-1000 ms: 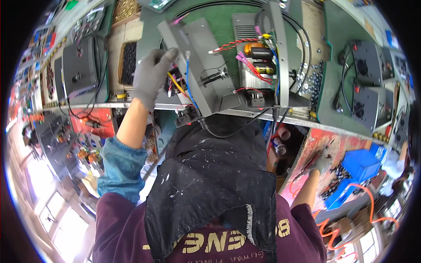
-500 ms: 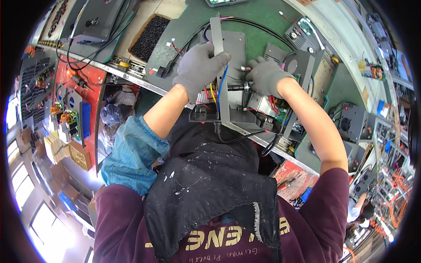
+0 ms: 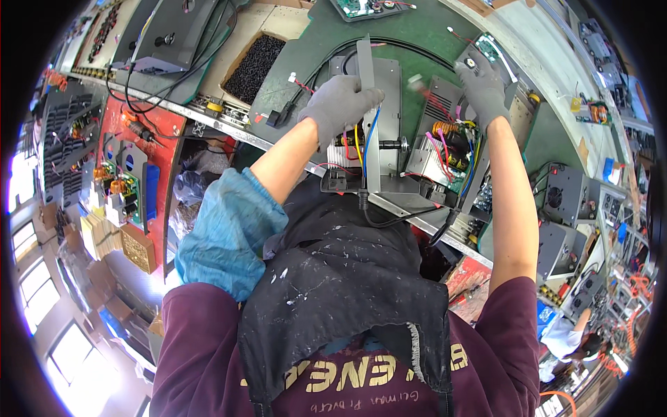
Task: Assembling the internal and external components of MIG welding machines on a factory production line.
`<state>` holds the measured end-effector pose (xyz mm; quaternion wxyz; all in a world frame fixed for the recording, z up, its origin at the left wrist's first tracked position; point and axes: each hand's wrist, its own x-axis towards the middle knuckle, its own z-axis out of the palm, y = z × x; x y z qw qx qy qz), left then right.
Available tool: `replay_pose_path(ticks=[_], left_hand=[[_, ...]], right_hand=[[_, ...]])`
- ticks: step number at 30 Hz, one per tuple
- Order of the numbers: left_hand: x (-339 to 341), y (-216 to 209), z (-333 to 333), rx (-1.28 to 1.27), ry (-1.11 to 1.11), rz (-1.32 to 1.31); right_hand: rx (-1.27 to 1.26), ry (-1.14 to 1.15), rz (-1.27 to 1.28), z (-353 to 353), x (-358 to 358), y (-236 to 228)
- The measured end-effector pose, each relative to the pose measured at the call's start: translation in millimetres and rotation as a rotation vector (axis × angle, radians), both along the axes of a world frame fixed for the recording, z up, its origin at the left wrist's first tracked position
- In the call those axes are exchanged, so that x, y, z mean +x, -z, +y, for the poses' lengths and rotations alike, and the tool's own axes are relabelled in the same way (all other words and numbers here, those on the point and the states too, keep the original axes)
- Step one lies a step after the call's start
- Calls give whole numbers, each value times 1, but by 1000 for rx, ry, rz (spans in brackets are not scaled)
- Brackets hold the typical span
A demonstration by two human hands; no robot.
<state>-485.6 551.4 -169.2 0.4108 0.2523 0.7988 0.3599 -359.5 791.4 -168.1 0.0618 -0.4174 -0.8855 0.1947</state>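
Left fingers (image 3: pixel 371 97) clasp grey panel (image 3: pixel 365 61); right fingers (image 3: pixel 465 75), grip unclear, have shifted beside circuit board (image 3: pixel 495 50).

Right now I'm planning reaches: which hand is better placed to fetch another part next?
Probably the right hand: it is beside the green circuit board, while the left hand grips the upright grey panel.

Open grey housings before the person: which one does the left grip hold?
The left housing: the left grip holds its upright panel, beside a blue wire. The right housing, with the orange coil, is apart from that grip.
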Motion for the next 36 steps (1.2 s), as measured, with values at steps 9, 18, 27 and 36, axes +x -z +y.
replay_pose_path(ticks=[9,18,27,36], left_hand=[[1,9,2,50,14,113],[9,-6,-4,74,-19,58],[22,-9,10,131,36,-27],[32,-24,-10,258,44,-106]], right_hand=[[49,-784,-674,-61,3,26],[78,-570,-602,-55,-7,43],[57,-339,-549,-45,-8,59],[65,-473,-554,-36,-13,70]])
